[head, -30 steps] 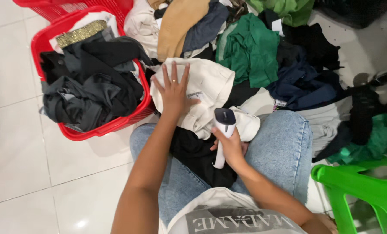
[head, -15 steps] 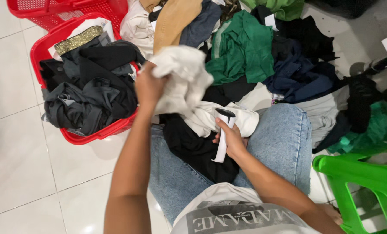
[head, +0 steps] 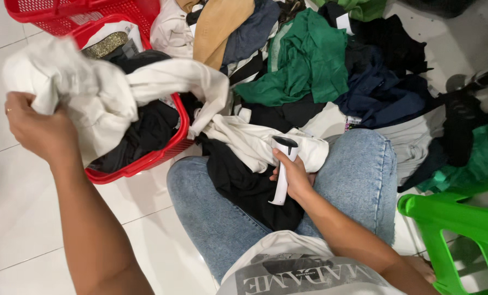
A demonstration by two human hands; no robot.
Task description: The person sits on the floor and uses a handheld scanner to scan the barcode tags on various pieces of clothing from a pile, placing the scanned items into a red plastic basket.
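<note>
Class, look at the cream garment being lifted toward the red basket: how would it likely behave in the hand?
Probably floppy: the cream garment sags and bunches between the left hand and the lap. Likely light, since one hand lifts it. It may snag or drag, as its tail trails over the red basket rim.

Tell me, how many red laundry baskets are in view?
2. One red basket stands beside the person's knee, partly covered by the cream garment. A second basket lies behind it at the top edge, cut off by the frame.
</note>
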